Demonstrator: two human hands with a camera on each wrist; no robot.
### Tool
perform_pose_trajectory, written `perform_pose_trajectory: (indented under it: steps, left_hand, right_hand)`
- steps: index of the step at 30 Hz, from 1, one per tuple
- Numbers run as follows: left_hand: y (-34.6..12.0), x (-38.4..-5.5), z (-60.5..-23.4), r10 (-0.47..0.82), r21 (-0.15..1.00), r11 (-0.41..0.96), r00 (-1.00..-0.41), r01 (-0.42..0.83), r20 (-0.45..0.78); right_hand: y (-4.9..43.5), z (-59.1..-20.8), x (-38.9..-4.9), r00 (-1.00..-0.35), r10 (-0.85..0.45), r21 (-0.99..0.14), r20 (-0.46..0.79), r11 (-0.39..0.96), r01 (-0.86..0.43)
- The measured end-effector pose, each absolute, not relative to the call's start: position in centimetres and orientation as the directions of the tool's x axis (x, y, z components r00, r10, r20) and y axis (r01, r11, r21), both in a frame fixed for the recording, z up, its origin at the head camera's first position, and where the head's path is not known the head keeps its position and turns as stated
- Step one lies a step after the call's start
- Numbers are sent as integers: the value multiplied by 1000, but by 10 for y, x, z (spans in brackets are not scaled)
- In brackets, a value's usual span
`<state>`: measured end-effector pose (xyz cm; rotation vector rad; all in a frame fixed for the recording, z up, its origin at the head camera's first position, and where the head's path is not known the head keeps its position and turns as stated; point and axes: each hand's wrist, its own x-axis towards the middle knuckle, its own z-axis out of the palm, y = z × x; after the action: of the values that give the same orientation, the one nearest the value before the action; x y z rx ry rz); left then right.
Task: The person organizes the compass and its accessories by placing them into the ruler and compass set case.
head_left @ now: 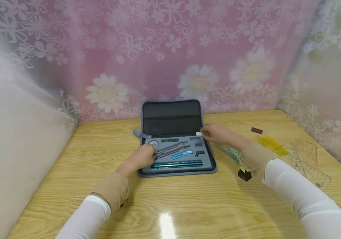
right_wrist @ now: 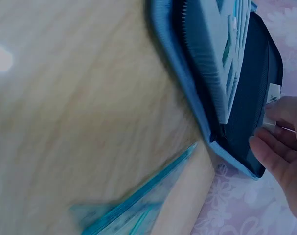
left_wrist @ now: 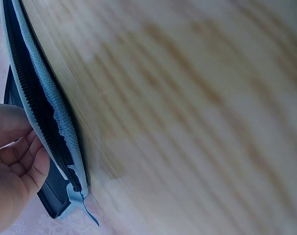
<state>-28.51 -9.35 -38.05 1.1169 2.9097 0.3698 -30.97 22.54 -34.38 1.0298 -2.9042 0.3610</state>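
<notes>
An open zippered case (head_left: pixel 176 174) lies on the table, its grey tray (head_left: pixel 209 162) facing up. My right hand (head_left: pixel 218 133) pinches a small white eraser (head_left: pixel 200 133) with a green part above the tray's far right corner; a barcode shows on the eraser (right_wrist: pixel 273 93) in the right wrist view. At the tray's left side, my left hand (head_left: pixel 141 156) has its fingers bent beside the ends of two compasses (head_left: pixel 173 151). Its fingertips are partly hidden, so any hold is unclear. A blue cutter (head_left: pixel 182 155), dark green pencils (head_left: pixel 176 164) and a tape roll (head_left: pixel 153 144) sit in the tray.
Right of the case lie a yellow set square (head_left: pixel 273 146), clear rulers (head_left: pixel 304 159), a greenish clear set square (head_left: pixel 230 152) partly under the right arm, and a dark brown strip (head_left: pixel 257 130). The case's black lid (head_left: pixel 171 116) leans by the flowered curtain (head_left: pixel 158 66).
</notes>
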Motion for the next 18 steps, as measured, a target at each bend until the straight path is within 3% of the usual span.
perform_pose_trajectory:
  steps: [18]
  left_hand:
    - [-92,-284,-379,656,225,725,-752,651,66]
  right_hand:
    - [210,-362,-339,-758,-653,-192,-7,744,-640]
